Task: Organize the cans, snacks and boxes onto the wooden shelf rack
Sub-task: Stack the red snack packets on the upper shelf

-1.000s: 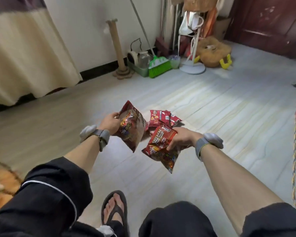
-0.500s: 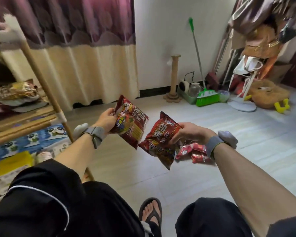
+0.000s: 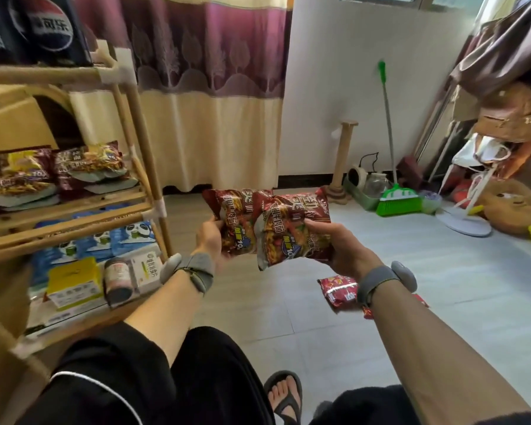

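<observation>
While side by side, 2 noodle packets (image 3: 267,225), each in 1 hand's grip.

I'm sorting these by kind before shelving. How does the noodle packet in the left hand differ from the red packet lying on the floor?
The noodle packet is held up in the left hand; the red packet lies on the floor, untouched. The noodle packet is dark maroon with a noodle picture; the red packet is brighter red. The noodle packet shows almost whole; the red packet is partly hidden by the right wrist. Both are sealed, crinkly bags.
</observation>
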